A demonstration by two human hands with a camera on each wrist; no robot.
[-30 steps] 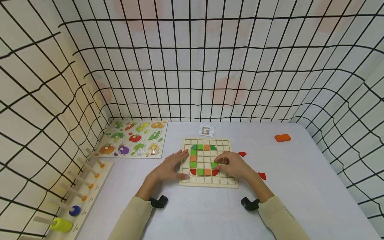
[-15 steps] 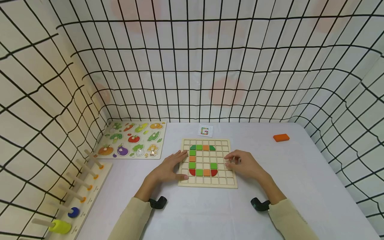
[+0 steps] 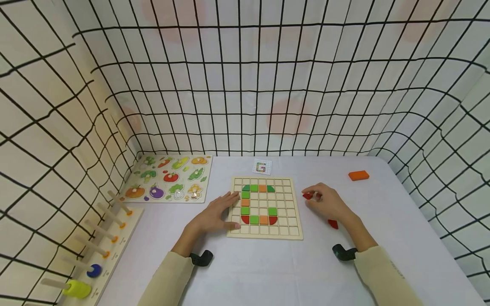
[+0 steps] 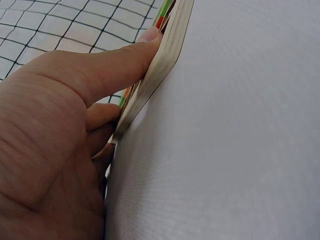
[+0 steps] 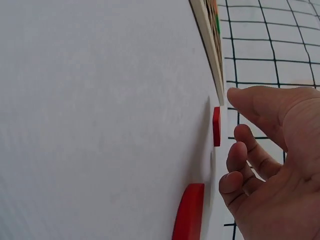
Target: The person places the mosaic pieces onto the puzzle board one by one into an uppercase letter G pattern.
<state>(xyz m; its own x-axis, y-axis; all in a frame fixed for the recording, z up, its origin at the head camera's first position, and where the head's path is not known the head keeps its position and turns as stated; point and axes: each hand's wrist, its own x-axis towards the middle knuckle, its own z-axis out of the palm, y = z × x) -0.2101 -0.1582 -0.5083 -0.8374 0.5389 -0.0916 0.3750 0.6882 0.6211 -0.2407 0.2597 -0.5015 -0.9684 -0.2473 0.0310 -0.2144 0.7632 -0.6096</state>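
Note:
My left hand (image 3: 214, 216) rests on the left edge of a wooden grid board (image 3: 284, 229), fingers spread; in the left wrist view its thumb (image 4: 120, 65) lies over the board's edge. Green, orange and red tiles sit in the board's cells, red quarter-rounds at the lower corners. Right of the board, my right hand (image 3: 327, 203) hovers over a red quarter-round tile (image 3: 307, 196) on the table. The right wrist view shows thumb and fingers apart, with the red tile (image 5: 216, 126) beyond them. Another red tile (image 3: 333, 224) lies below the right hand, partly hidden.
A small pattern card (image 3: 262, 167) lies behind the board. At the back left is a vegetable puzzle board (image 3: 183, 178), and a peg stand (image 3: 118, 238) runs along the left. An orange block (image 3: 358, 175) lies at the back right. Black netting surrounds the table.
My right hand has left a green tile in the board's right part and moved rightward off the board to the red tile. The left hand stays in place.

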